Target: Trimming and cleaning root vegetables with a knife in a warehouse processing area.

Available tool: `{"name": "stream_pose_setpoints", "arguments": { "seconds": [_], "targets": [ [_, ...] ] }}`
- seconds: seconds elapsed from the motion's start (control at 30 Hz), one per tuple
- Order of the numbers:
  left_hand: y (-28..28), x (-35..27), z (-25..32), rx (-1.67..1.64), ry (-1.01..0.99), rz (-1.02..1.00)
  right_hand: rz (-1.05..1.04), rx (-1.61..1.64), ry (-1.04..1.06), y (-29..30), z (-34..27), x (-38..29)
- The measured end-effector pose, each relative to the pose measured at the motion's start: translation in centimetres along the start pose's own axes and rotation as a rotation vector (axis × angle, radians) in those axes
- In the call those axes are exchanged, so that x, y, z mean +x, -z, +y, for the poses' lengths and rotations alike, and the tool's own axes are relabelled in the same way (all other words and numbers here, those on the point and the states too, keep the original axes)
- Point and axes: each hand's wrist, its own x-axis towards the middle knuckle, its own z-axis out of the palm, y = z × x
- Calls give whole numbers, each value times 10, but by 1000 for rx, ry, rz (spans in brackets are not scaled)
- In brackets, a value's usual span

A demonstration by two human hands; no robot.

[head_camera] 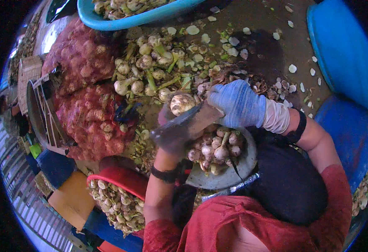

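My right hand point(239, 104), in a blue knit glove with a pale cuff, is closed at one end of a broad, dirty blade point(192, 121). The blade is blurred and slants across my left hand point(165, 115), hiding much of it. A large pale bulb with brown patches point(182, 104) sits at the left hand's fingers, just beyond the blade. Below both hands, a round grey metal dish point(250, 160) holds bulbs that look like garlic or onions point(221, 151). Many stemmed bulbs point(146, 61) lie on the ground beyond my hands.
Red mesh sacks of bulbs point(92, 116) stand left, above a tilted red basin point(124, 179) of bulbs. A turquoise tub point(121, 25) is at the top. Blue containers point(347, 56) stand right. Pale cut discs point(292, 68) and stem scraps litter the ground.
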Motion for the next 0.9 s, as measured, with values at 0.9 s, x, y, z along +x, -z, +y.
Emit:
{"name": "stream_pose_setpoints", "arguments": {
  "seconds": [0.9],
  "targets": [
    [-64,25,-4,-337,-203,-50,12,1266,-677,-2,43,-37]
  ]
}}
